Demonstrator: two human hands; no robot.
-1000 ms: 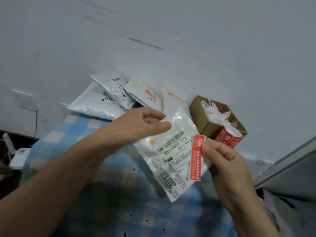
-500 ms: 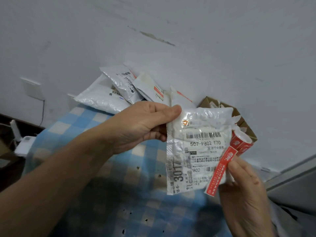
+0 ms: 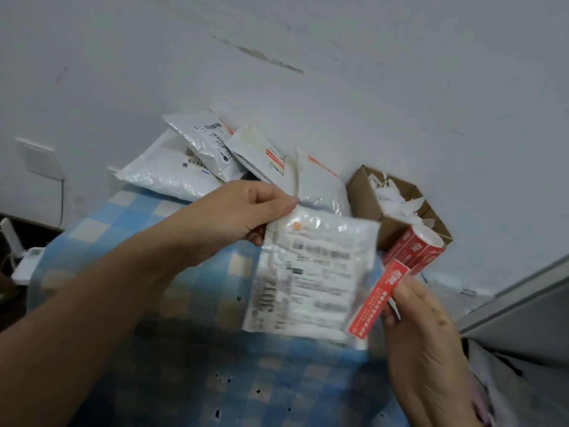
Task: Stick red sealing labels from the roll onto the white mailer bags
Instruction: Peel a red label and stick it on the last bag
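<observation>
My left hand (image 3: 234,217) pinches the top left corner of a white mailer bag (image 3: 311,278), which hangs blurred above the table with its printed shipping label facing me. My right hand (image 3: 421,328) holds a long red sealing label (image 3: 377,298) by its edge, just off the bag's right side. Whether the label touches the bag is unclear. The red label roll (image 3: 415,249) lies behind the label, beside a cardboard box.
Several white mailer bags (image 3: 212,161) are piled against the wall at the back of the blue checked tablecloth (image 3: 172,349). A cardboard box (image 3: 378,204) holds white backing scraps. A grey ledge (image 3: 523,291) runs along the right.
The bag has swung from tilted to hanging nearly straight and dropped lower. The label in my right hand has come off the bag's face to its right edge.
</observation>
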